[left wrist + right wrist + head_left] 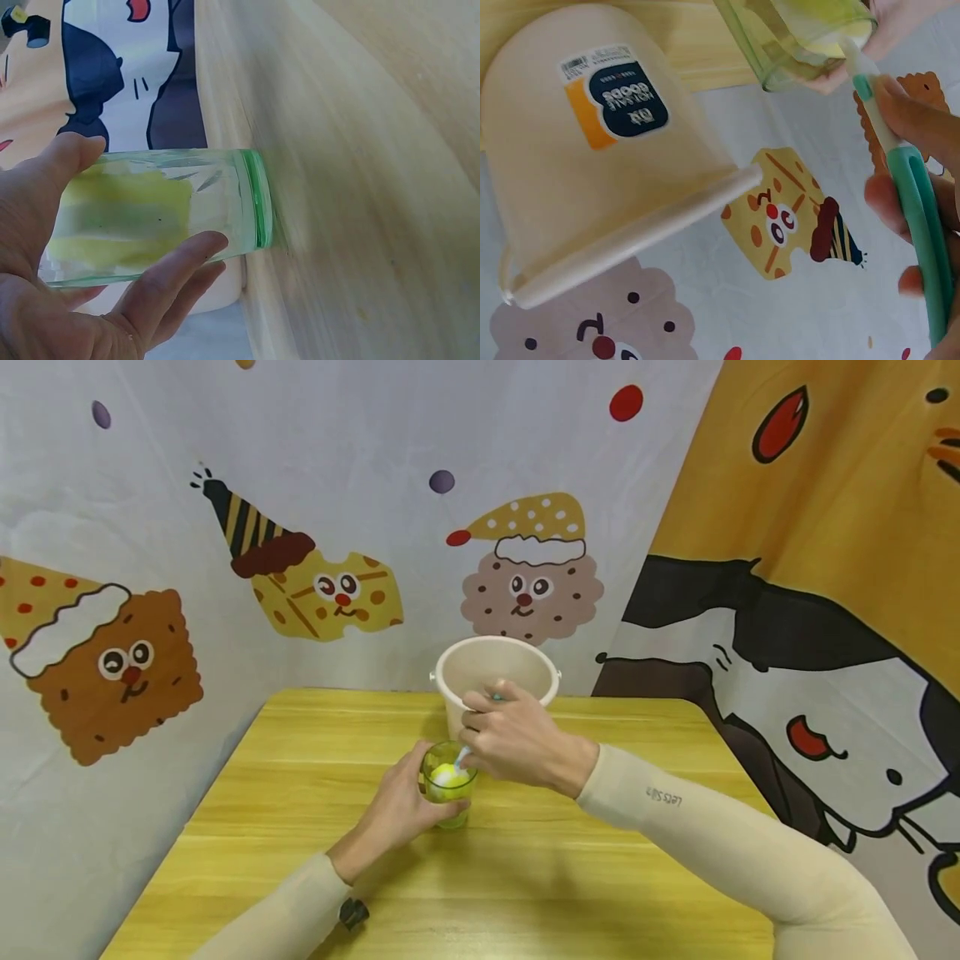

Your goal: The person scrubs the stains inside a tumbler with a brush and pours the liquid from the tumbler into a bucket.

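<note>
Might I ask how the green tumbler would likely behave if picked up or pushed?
The green tumbler is probably stiff and perhaps breakable, given its clear, hard-looking walls. Its smooth sides may feel slippery under the left hand. Its round shape suggests it could roll if knocked over.

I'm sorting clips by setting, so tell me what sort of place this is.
Probably a small indoor corner set up for recording: a wood-grain table before a cartoon-printed cloth, with a bucket on it.
</note>
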Demonstrator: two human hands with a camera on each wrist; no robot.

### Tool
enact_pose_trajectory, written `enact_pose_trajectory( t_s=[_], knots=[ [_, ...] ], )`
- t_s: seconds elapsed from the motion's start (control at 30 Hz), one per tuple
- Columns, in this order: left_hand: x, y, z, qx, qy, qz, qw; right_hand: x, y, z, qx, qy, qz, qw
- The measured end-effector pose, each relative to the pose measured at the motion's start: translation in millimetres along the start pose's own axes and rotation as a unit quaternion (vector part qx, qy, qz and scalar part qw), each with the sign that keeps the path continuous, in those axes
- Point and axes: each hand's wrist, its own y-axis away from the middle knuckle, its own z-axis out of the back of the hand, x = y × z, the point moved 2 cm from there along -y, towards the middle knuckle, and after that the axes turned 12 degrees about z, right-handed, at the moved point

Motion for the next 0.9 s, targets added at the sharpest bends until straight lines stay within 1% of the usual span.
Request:
enact_pose_trajectory(
  t_s=[0.17,0.4,0.53,0.7,0.9],
  knots=[
    [-1.3,-1.1,0.3,-0.002,-0.001,-0.009,1.0,7.9,9.8,-1.0,-0.04,0.053,0.0,0.998],
    [-1.2,1.0,-1.1,-0.012,0.0,-0.015,0.9998,21.0,17.8,-1.2,-0.075,0.115,0.005,0.99],
    [0.5,1.4,-0.8,-0.012,-0.005,-0.007,0.9999,26.8,19.8,-5.5,-0.105,0.133,0.013,0.985],
    [1.2,0.8,-1.3,-0.013,-0.005,-0.005,0.9999,29.8,19.5,-7.6,-0.136,0.147,0.026,0.979],
    [1.0,-0.4,-2.1,-0.012,-0.005,-0.007,0.9999,25.9,16.6,-5.8,-0.144,0.174,0.035,0.973]
  ],
)
